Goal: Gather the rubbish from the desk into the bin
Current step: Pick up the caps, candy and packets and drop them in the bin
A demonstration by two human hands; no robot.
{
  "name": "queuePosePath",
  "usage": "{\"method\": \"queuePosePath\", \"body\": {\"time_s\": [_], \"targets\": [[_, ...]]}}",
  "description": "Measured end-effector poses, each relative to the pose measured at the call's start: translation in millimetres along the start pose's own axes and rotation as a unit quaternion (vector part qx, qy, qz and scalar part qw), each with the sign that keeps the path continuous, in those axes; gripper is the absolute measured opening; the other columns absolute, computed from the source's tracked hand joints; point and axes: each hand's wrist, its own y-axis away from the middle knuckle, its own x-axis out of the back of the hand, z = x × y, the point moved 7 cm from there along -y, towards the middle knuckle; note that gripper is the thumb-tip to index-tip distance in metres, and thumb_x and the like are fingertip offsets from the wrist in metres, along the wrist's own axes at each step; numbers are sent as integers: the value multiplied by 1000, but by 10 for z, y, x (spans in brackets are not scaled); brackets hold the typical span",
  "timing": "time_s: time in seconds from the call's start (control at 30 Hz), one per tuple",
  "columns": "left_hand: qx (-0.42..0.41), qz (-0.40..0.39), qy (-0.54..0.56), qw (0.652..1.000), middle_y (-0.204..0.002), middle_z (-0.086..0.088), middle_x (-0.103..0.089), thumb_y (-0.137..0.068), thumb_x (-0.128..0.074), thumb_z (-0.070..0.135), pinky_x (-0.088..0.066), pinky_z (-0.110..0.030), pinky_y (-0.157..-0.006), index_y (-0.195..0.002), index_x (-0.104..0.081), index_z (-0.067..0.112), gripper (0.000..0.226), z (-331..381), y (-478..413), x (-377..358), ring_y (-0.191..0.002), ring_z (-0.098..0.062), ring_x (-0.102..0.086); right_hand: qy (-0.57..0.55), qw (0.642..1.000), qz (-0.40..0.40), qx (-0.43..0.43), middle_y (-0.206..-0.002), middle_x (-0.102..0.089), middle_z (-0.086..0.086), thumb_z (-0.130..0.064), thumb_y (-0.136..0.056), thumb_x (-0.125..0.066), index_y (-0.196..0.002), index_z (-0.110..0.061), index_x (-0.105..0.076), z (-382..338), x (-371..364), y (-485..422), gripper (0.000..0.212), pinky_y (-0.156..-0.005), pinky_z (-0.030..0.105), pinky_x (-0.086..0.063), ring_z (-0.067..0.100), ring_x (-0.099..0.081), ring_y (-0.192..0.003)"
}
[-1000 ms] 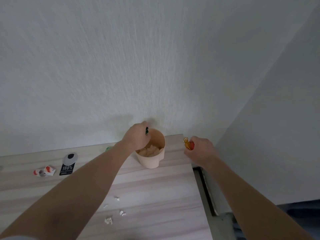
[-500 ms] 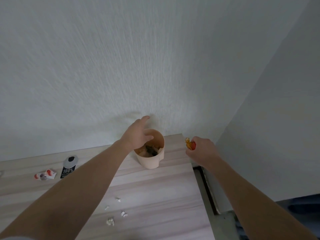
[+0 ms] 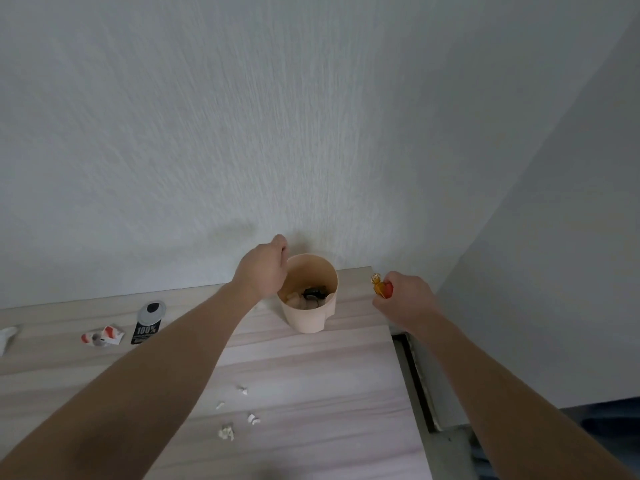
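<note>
Now the wooden desk [image 3: 311, 375] fills the lower half of the view, with a pale wall behind it and the small beige bin [image 3: 308, 317] standing at its far right corner, close to the wall. Both bare forearms reach toward it. The left hand [image 3: 265, 270] hangs at the bin's far-left rim, fingers curled loosely downward and holding nothing that can be seen. A second ago it pinched a small dark piece over the opening; half a second ago the fingers were spread, and a dark scrap [image 3: 313, 292] now lies inside the bin on top of paler crumpled pieces. So that item counts as binned, and the left hand is free for the next one.

The right hand [image 3: 403, 299] is to the right of the bin, closed around an orange wrapped sweet or wrapper [image 3: 381, 287] whose twisted end pokes out toward the bin. It has barely moved across the three views and, I judge, goes in next.

More rubbish waits on the desk. At the far left lie a black and silver sachet [image 3: 148, 322] printed "100%", smaller lines beneath unreadable, a red and white torn wrapper [image 3: 102, 336] just left of it, and a white scrap [image 3: 7, 336] at the edge. Nearer, between the arms, sit several small white crumbs [image 3: 227, 433]. The job looks partly done.
</note>
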Motion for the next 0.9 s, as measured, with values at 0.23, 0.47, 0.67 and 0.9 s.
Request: {"method": "queuePosePath", "body": {"time_s": [0.23,0.47,0.67,0.9], "targets": [[0,-8,-41,999,-152,-13,-31,-94,-48,32,-35,-47,-107,-145,-32,18,56,-272,210,120,-136,-32,-33,35,999,-4,17,-76,-58,-1,-32,-81,-58,-82,-23,-54,-244,-73,-89,10,-53,25,-37,12,-54,-67],[39,-20,-73,996,-161,-11,-13,-98,-36,43,-12,-50,-119,-150,-21,16,60,-782,452,283,-149,-28,-7,88,994,6,69,-73,-59,2,-39,-87,-53,-80,-20,-56,-728,-181,-282,20,-57,31,-46,18,-58,-68],[59,-2,-64,996,-160,-11,-19,-99,-36,41,-12,-48,-120,-149,-23,13,59,-1135,638,467,-149,-27,-11,161,982,-6,101,-75,-57,-1,-38,-85,-52,-85,-23,-53,-1148,-336,-472,15,-58,28,-46,16,-56,-70],[63,20,-49,997,-156,-9,-27,-98,-40,36,-11,-47,-120,-147,-28,11,56,-1412,726,619,-146,-24,-18,210,970,-30,118,-76,-57,-3,-42,-87,-51,-83,-24,-52,-1455,-573,-621,18,-57,24,-41,13,-54,-68]]}}
